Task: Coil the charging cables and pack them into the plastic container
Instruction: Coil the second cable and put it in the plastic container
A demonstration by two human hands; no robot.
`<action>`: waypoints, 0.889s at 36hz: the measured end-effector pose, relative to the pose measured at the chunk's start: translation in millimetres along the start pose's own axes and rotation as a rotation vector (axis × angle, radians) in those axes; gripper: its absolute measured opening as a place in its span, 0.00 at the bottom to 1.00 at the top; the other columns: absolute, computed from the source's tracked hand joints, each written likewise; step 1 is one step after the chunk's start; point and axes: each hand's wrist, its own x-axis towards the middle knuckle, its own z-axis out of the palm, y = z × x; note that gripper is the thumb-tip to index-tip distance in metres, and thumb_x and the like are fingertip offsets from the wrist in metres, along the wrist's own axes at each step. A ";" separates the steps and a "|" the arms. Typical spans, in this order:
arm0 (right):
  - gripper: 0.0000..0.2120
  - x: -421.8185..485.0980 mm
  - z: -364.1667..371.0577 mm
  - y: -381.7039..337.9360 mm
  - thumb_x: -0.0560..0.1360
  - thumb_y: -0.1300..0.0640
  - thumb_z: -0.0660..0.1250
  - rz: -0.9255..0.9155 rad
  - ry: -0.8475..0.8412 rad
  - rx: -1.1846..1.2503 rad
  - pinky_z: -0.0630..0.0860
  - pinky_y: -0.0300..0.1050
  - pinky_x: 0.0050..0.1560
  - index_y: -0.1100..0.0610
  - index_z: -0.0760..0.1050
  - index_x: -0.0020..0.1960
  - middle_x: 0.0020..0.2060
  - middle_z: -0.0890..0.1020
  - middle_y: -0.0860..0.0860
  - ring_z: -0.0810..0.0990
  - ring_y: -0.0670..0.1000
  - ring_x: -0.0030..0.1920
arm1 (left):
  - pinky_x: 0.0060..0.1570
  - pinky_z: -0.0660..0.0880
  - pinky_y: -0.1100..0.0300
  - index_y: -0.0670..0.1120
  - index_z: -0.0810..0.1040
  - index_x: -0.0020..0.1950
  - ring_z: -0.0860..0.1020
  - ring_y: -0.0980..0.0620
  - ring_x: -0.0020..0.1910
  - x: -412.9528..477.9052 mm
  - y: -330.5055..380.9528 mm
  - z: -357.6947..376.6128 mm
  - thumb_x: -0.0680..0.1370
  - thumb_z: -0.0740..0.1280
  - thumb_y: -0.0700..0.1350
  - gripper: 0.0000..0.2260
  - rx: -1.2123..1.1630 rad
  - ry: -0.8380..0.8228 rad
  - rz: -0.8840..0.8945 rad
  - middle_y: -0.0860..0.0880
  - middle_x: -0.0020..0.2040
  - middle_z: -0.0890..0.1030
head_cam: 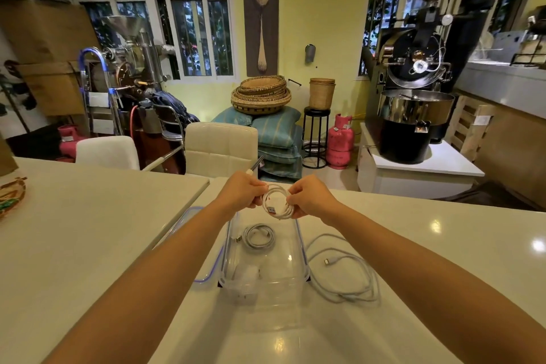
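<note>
A white charging cable [277, 201] is wound into a small coil, its USB plug pointing down at the coil's middle. My left hand [243, 192] pinches the coil's left side and my right hand [308, 195] pinches its right side, above the far end of the clear plastic container [302, 257]. Inside the container lie a coiled grey-white cable [260, 238] near the far end and a white charger plug [246, 278] nearer to me. A loose, uncoiled white cable [345, 269] sprawls on the table right of the container.
The container's blue-rimmed clear lid [204, 245] lies on the white table [88, 230] just left of the container. A woven tray [11, 195] sits at the table's far left edge. Two white chairs [220, 148] stand behind the table.
</note>
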 end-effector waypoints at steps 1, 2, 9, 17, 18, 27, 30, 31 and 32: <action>0.05 -0.5 2.3 0.8 0.74 0.69 0.62 0.008 -0.006 -0.022 0.79 0.40 0.35 0.67 0.77 0.46 0.35 0.78 0.58 0.77 0.49 0.30 | 0.28 0.71 0.69 0.36 0.81 0.48 0.71 0.55 0.28 -0.5 -1.7 2.6 0.77 0.63 0.40 0.09 0.058 0.004 0.022 0.46 0.30 0.75; 0.06 -1.5 4.7 1.5 0.75 0.69 0.62 0.018 -0.014 -0.042 0.79 0.40 0.35 0.68 0.78 0.48 0.37 0.79 0.60 0.78 0.50 0.30 | 0.31 0.70 0.67 0.35 0.81 0.46 0.71 0.55 0.28 -1.4 -3.2 5.1 0.77 0.63 0.40 0.10 0.106 0.001 0.042 0.47 0.29 0.75; 0.08 -3.8 22.7 11.1 0.74 0.71 0.61 0.078 -0.042 -0.161 0.82 0.52 0.49 0.69 0.78 0.49 0.41 0.80 0.63 0.82 0.59 0.42 | 0.29 0.62 0.63 0.38 0.81 0.39 0.68 0.53 0.29 -8.9 -12.7 21.2 0.74 0.69 0.46 0.11 0.507 -0.081 0.021 0.47 0.28 0.72; 0.08 -7.8 41.2 16.0 0.70 0.72 0.63 0.059 -0.145 -0.463 0.79 0.46 0.52 0.62 0.74 0.36 0.44 0.82 0.62 0.82 0.59 0.53 | 0.50 0.75 0.52 0.36 0.77 0.40 0.79 0.41 0.54 -18.0 -26.2 40.5 0.75 0.65 0.39 0.06 0.707 -0.110 -0.075 0.36 0.53 0.81; 0.09 -7.9 42.7 15.2 0.70 0.72 0.63 0.064 -0.159 -0.501 0.79 0.47 0.51 0.62 0.73 0.34 0.44 0.83 0.62 0.82 0.58 0.52 | 0.48 0.74 0.53 0.40 0.73 0.33 0.79 0.41 0.53 -19.7 -27.1 42.5 0.75 0.64 0.38 0.10 0.731 -0.118 -0.080 0.36 0.54 0.81; 0.19 -3.9 55.2 8.7 0.75 0.66 0.61 0.069 -0.249 -0.843 0.63 0.36 0.25 0.59 0.63 0.27 0.22 0.68 0.52 0.66 0.47 0.25 | 0.41 0.73 0.58 0.40 0.72 0.34 0.69 0.46 0.39 -19.7 -40.0 52.8 0.77 0.60 0.39 0.12 0.778 -0.241 -0.067 0.36 0.50 0.81; 0.19 -2.5 59.9 8.8 0.75 0.64 0.64 0.084 -0.327 -0.954 0.75 0.39 0.33 0.61 0.66 0.27 0.17 0.75 0.53 0.73 0.49 0.27 | 0.51 0.73 0.53 0.36 0.78 0.53 0.74 0.45 0.43 -21.7 -43.2 56.6 0.78 0.59 0.38 0.11 0.789 -0.288 -0.040 0.37 0.56 0.80; 0.17 -2.2 60.8 9.1 0.75 0.64 0.64 0.091 -0.379 -0.976 0.77 0.40 0.40 0.61 0.68 0.28 0.24 0.82 0.55 0.80 0.51 0.34 | 0.49 0.71 0.54 0.36 0.78 0.52 0.73 0.46 0.41 -22.2 -44.1 58.2 0.78 0.58 0.37 0.10 0.790 -0.305 -0.032 0.37 0.55 0.80; 0.15 -1.5 61.4 10.2 0.76 0.63 0.63 0.106 -0.433 -0.996 0.76 0.40 0.44 0.62 0.71 0.31 0.38 0.86 0.57 0.83 0.53 0.45 | 0.46 0.69 0.56 0.37 0.79 0.49 0.72 0.48 0.39 -22.5 -45.6 60.0 0.78 0.58 0.37 0.09 0.790 -0.325 -0.028 0.35 0.53 0.79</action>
